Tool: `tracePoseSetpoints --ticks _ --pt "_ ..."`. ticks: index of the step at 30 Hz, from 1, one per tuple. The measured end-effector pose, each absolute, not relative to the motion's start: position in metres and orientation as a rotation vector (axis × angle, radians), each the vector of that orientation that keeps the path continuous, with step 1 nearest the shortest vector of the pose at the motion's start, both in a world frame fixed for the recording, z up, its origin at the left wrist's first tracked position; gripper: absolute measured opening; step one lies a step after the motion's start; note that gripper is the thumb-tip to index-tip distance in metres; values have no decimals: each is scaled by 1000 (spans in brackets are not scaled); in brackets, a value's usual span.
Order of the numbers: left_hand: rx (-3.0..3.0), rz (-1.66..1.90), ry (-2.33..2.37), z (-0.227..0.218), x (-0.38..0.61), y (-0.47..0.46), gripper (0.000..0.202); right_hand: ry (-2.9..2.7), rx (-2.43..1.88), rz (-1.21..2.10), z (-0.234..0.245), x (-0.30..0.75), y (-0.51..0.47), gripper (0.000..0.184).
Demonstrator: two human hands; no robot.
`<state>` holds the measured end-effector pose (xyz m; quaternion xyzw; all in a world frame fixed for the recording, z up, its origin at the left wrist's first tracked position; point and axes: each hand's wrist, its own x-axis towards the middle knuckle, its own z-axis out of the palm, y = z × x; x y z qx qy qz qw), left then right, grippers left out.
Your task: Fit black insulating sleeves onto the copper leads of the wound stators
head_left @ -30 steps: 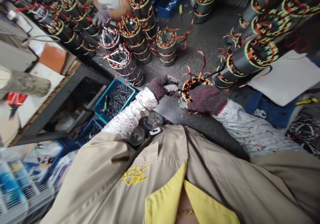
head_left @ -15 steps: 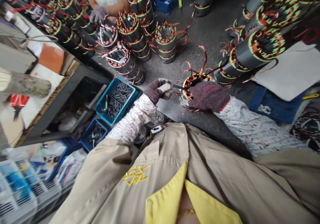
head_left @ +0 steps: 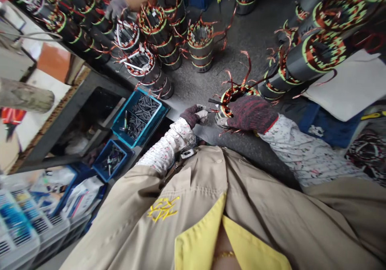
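A motor stator point(head_left: 233, 97) with copper windings and loose wire ends stands on the grey bench point(head_left: 208, 77) in front of me. My right hand point(head_left: 249, 113), in a dark knitted glove, is wrapped round its near side and steadies it. My left hand point(head_left: 195, 115), gloved the same way, is closed in a pinch on a small thin tool or piece at the stator's left rim; a dark rod point(head_left: 214, 101) pokes out beside it.
Stacks of stators point(head_left: 163, 32) crowd the bench's far side and the right point(head_left: 316, 52). A co-worker's gloved hand point(head_left: 116, 9) works at the far left. Blue bins of small parts point(head_left: 138, 117) sit below the bench edge. White sheet point(head_left: 350, 89) at right.
My left hand has slid down and nearer to me at the stator's left rim. The view has shifted downward slightly. My right hand keeps its hold on the stator.
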<state>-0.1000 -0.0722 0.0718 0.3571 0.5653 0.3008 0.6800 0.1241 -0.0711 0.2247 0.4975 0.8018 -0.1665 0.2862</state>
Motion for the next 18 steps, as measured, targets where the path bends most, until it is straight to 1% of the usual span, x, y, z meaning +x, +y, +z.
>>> tracePoseSetpoints --ticks 3,8,13,16,18 --pt "813 679 1237 69 -93 -67 49 2139 1332 -433 226 123 -72 58" --pt "867 672 1156 67 -88 -62 38 2130 1323 -419 223 125 -71 59" --pt "881 713 1175 67 -93 -64 36 2131 1297 -453 221 128 -66 64" --pt "899 697 1188 66 -85 -65 29 2120 1293 -439 220 130 -65 63" --pt "880 663 1174 66 -80 -69 28 2141 1265 -420 217 134 -65 61"
